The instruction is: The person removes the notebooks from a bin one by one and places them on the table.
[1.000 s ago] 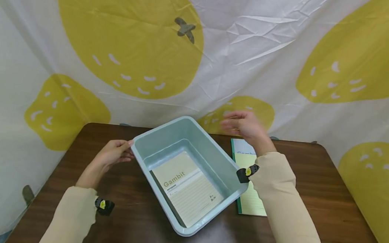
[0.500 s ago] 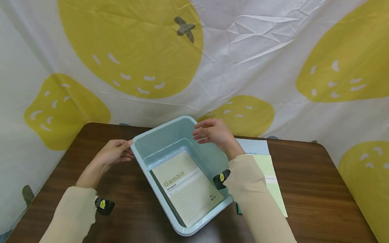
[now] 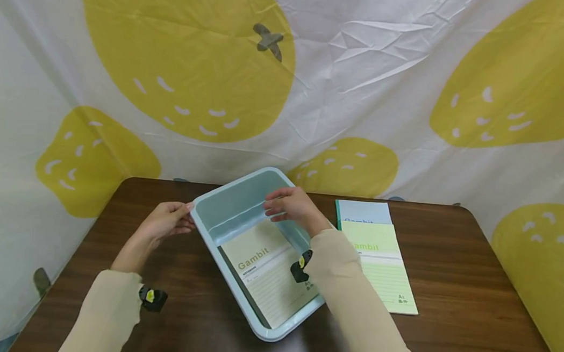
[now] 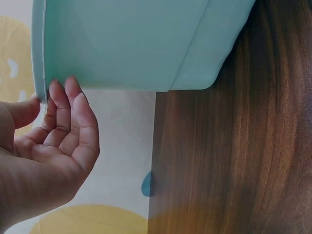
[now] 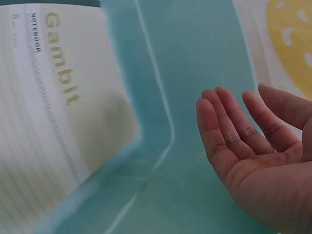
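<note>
A pale blue-green plastic basin [image 3: 234,205] stands at an angle on the table, with a cream "Gambit" notebook [image 3: 266,277] lying flat inside it. At the basin's left corner my left hand [image 3: 165,222] pinches the rim [image 4: 40,48] between thumb and fingertips; the left wrist view has the thumb over the outside and fingers under the lip. Over the basin's far right part hovers my right hand [image 3: 292,206], holding nothing. In the right wrist view its fingers [image 5: 229,122] are loosely extended before the basin's wall.
To the right of the basin lies a green "Gambit" notebook [image 3: 378,268], overlapping a blue one [image 3: 367,211] behind it. Both rest on the dark wooden table [image 3: 469,279]. A fruit-printed cloth [image 3: 335,93] hangs along the table's back edge.
My right hand has moved left and down, from above the notebooks on the right to over the basin. My left hand still holds the rim, and the basin has stayed put.
</note>
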`<state>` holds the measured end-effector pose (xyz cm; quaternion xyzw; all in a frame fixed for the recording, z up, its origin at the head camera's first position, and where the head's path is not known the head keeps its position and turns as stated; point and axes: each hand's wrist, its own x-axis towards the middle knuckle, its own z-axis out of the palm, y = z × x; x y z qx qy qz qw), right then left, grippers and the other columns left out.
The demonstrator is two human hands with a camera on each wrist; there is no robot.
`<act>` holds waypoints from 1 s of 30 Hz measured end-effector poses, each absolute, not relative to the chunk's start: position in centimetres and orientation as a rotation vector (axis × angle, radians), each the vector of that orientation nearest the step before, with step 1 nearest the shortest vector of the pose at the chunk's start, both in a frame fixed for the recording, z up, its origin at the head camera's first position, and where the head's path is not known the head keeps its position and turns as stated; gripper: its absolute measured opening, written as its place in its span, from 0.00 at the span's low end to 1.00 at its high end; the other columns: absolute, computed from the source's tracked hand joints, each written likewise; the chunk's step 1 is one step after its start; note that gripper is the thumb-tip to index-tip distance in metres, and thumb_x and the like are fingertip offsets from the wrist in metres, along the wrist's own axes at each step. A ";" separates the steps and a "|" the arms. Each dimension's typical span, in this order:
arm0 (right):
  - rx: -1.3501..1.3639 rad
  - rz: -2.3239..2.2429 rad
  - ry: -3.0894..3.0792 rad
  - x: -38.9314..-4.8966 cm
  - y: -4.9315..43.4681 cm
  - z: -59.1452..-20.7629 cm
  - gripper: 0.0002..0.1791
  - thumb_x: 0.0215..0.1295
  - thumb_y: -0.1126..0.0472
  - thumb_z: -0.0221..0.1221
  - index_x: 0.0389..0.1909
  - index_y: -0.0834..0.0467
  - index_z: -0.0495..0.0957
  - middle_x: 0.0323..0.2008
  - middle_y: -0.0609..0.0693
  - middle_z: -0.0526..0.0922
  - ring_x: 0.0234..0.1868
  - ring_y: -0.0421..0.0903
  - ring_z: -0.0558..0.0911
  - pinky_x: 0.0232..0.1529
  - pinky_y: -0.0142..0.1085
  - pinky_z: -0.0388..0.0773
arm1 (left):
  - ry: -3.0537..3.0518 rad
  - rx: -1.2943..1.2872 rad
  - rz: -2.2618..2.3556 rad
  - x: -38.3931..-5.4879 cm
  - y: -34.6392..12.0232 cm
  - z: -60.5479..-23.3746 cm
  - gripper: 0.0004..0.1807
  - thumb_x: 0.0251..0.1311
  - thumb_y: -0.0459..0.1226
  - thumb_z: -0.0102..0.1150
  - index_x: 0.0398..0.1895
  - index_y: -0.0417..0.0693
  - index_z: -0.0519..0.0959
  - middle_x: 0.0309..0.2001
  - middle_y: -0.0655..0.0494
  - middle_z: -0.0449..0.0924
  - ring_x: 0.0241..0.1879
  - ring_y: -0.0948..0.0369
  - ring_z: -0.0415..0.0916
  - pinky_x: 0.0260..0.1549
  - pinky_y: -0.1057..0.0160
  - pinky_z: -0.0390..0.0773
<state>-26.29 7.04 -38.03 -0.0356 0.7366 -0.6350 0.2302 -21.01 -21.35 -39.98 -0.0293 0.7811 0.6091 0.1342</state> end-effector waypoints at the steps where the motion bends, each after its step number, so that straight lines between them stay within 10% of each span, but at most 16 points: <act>1: -0.085 -1.740 2.033 -26.3 6.9 -38.3 0.15 0.64 0.71 0.51 0.50 0.72 0.71 0.45 0.67 0.77 0.42 0.56 0.80 0.41 0.44 0.78 | 2.271 -0.085 1.757 -21.0 -21.4 -40.0 0.21 0.70 0.40 0.40 0.46 0.24 0.68 0.27 0.53 0.75 0.29 0.62 0.76 0.33 0.65 0.79; 30: 0.073 -1.587 2.224 -26.5 5.8 -41.5 0.14 0.60 0.72 0.53 0.47 0.71 0.74 0.33 0.55 0.78 0.39 0.54 0.77 0.44 0.46 0.75 | 2.280 -0.092 1.755 -21.0 -21.3 -40.0 0.22 0.70 0.40 0.40 0.46 0.24 0.68 0.27 0.53 0.75 0.31 0.60 0.77 0.34 0.65 0.79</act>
